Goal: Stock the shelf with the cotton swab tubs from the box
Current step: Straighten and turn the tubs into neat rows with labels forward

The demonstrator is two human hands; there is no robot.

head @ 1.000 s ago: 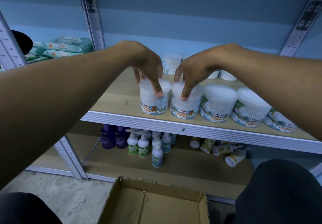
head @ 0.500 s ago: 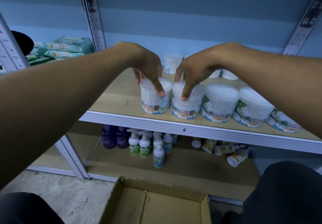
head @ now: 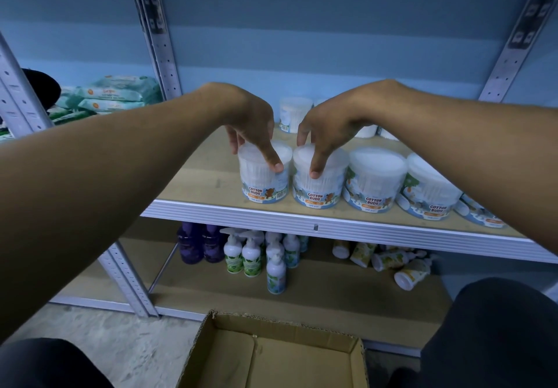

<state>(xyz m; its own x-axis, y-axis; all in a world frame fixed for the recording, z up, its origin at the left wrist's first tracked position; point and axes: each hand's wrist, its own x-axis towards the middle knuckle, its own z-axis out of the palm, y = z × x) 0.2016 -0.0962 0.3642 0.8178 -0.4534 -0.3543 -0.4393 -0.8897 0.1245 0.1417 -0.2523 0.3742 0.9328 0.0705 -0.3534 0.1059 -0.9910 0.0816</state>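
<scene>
Several round clear cotton swab tubs stand in a row along the front of the wooden shelf (head: 196, 182). My left hand (head: 252, 125) grips the leftmost tub (head: 262, 186) from above, thumb on its front rim. My right hand (head: 324, 129) holds the tub beside it (head: 318, 190) the same way. Both tubs rest upright on the shelf, touching each other. More tubs (head: 376, 186) continue to the right, and another tub (head: 293, 112) stands at the back. The cardboard box (head: 271, 354) lies open on the floor below; the part I see holds nothing.
Metal uprights (head: 157, 34) frame the shelf. Wipe packs (head: 114, 94) lie on the neighbouring shelf to the left. The lower shelf holds purple bottles (head: 196, 244), white pump bottles (head: 250, 254) and toppled bottles (head: 389, 259). My knees flank the box.
Both hands stay on the same two tubs. The view has shifted slightly; the tubs sit where they were on the shelf.
</scene>
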